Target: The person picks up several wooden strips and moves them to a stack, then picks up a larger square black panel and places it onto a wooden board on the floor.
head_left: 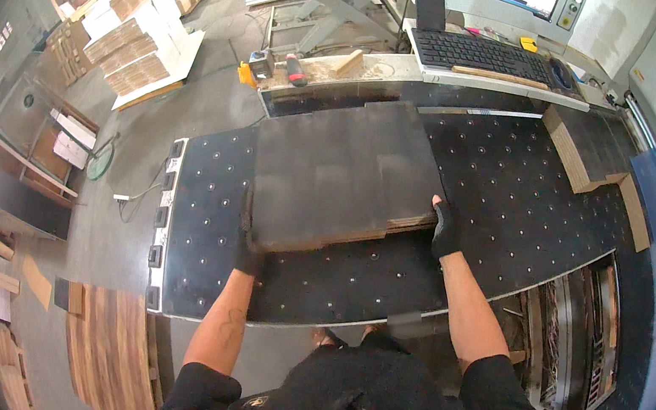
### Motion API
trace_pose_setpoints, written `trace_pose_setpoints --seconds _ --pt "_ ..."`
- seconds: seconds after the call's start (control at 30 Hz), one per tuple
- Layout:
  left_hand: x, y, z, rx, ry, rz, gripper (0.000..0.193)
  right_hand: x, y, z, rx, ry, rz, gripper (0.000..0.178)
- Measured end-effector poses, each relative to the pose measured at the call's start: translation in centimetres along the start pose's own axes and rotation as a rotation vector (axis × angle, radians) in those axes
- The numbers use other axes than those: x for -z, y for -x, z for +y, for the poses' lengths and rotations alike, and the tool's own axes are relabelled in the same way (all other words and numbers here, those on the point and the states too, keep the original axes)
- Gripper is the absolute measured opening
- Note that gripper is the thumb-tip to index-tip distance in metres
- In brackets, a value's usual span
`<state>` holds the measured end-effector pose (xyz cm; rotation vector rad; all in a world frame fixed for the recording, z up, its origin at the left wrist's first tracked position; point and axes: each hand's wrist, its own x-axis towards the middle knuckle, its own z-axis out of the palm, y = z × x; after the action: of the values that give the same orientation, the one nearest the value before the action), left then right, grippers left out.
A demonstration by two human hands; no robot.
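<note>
A stack of dark grey panels point(342, 173) lies between my hands on a black machine table point(315, 289) dotted with small round studs. The sheets in the stack are slightly offset at the near edge. My left hand point(250, 248), in a dark glove, grips the stack's near left corner; its fingers are mostly hidden against the edge. At the right edge, my right hand point(445, 230) holds the stack, its thumb tip bare beyond the dark glove.
More dark panels point(590, 148) are piled at the table's far right. A keyboard point(484, 58) and monitor stand behind the table, near a red-and-black tool point(295, 71). Stacked boards point(126, 44) stand on the floor at far left; a wood-grain panel point(105, 341) lies at near left.
</note>
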<state>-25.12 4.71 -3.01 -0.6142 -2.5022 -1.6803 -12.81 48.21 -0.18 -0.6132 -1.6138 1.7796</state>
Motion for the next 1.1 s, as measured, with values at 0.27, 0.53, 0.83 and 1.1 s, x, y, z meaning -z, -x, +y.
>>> trace_pose_setpoints --seconds 0.27,0.53,0.83,1.1 --pt "-1.7 -10.1 3.6 -0.140 0.294 0.032 0.065 -4.1 -5.5 0.3 0.023 0.014 0.066 0.051" --pt "-1.1 -8.7 4.6 -0.262 -0.016 0.072 0.070 -3.5 -4.0 -0.3 0.089 0.116 0.078 0.055" --pt "-0.8 -8.9 1.2 -0.174 -0.068 0.066 0.062 -3.9 -3.7 -1.4 0.027 0.023 -0.031 0.057" --pt "-0.9 -9.1 5.2 -0.235 -0.122 0.089 0.069 -5.3 -3.6 -2.9 0.016 -0.023 0.003 0.047"
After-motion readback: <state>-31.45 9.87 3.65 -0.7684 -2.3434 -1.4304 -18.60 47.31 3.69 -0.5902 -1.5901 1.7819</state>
